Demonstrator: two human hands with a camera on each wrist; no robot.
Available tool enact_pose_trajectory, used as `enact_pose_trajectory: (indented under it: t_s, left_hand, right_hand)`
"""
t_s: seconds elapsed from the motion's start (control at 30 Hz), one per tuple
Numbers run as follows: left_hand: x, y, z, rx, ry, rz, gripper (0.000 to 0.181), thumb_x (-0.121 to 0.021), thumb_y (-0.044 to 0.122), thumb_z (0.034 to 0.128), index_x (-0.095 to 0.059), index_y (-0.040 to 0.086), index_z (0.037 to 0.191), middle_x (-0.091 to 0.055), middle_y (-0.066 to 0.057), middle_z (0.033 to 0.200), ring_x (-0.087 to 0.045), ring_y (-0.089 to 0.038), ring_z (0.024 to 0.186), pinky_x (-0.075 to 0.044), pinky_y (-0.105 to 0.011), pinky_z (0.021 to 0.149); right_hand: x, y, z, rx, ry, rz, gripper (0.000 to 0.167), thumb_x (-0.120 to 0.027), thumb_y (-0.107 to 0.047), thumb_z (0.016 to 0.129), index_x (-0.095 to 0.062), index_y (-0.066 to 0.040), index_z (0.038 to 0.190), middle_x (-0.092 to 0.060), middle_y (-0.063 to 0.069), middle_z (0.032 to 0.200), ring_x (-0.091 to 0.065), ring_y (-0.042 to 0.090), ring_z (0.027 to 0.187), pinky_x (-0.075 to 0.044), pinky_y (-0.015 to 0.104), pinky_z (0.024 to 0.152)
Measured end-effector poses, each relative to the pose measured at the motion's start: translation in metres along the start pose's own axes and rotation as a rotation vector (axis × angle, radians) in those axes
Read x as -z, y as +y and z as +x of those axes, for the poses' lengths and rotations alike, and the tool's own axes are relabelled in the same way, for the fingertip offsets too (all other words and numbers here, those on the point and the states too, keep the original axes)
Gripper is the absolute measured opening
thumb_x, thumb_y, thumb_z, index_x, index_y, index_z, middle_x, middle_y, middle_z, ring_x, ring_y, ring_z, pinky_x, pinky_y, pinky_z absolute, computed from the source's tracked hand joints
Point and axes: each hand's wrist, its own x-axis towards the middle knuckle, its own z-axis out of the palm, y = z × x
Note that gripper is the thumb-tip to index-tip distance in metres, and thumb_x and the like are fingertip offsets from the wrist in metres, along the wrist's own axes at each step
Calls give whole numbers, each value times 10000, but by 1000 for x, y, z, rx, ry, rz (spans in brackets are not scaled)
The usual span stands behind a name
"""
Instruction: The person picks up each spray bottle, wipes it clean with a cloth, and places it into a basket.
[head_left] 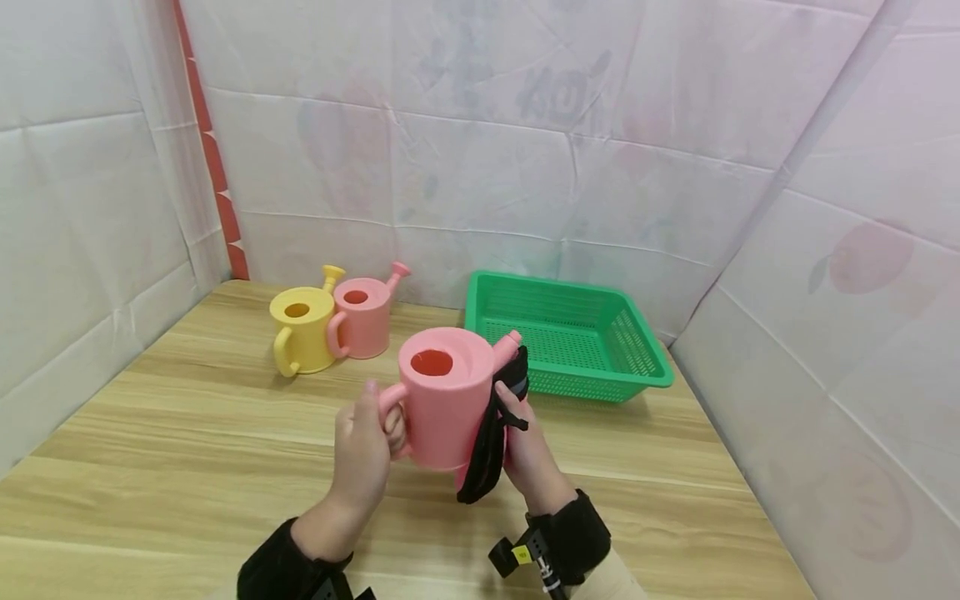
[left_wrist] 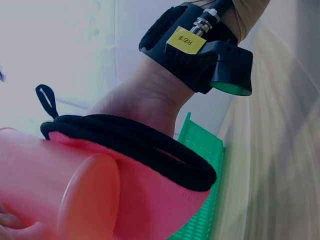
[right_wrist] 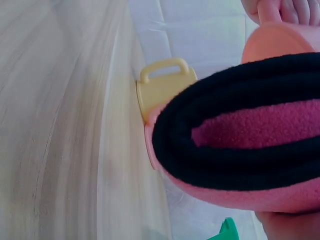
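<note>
A pink watering can [head_left: 450, 421] is held upright above the table, its handle gripped by my left hand [head_left: 358, 454]. On its spout side, my right hand [head_left: 531, 454] holds a folded pink cloth with black edging [head_left: 489, 450] against the can. A small black loop hangs from the cloth's edge. The left wrist view shows the cloth's pink face [left_wrist: 155, 200] beside the can's base [left_wrist: 92, 200]. Most of my right fingers are hidden behind the cloth; the thumb shows on its black edge.
A yellow watering can [head_left: 311, 346] and a second pink watering can [head_left: 367, 329] stand side by side at the back left. At the back right a green plastic basket [head_left: 592, 386] sits on the wooden table [head_left: 187, 467]. White sheeting [head_left: 487, 167] encloses the table's back and sides.
</note>
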Motion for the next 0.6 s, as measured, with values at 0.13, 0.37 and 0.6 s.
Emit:
enact_pose_trajectory:
  t_s: [0.13, 0.37, 0.6]
  left_hand:
    - [0, 0, 1, -7, 40, 8, 590, -317, 386, 1011, -273, 24, 548, -221, -37, 488, -197, -143, 417, -182, -244, 392]
    - [0, -2, -1, -128, -24, 61, 556, -314, 295, 1024, -299, 41, 530, -236, -39, 481, -209, -133, 413, -174, -273, 372]
    - [1, -6, -3, -192, -75, 101, 535, -325, 236, 1026, -344, 44, 528, -281, -23, 486, -276, -103, 430, -205, -306, 371]
  right_hand:
    - [-1, 2, 0, 10, 22, -81, 464, -401, -408, 975, -383, -97, 1319, -504, 52, 1145, -483, 186, 1041, -395, 350, 877]
    - [-3, 4, 0, 58, 38, -91, 425, -386, -387, 985, -432, -93, 1288, -514, 69, 1133, -477, 194, 1032, -393, 356, 874]
    - [-2, 0, -2, 79, 152, -47, 422, -350, -377, 993, -440, -77, 1276, -544, 22, 1074, -486, 147, 1001, -404, 308, 850]
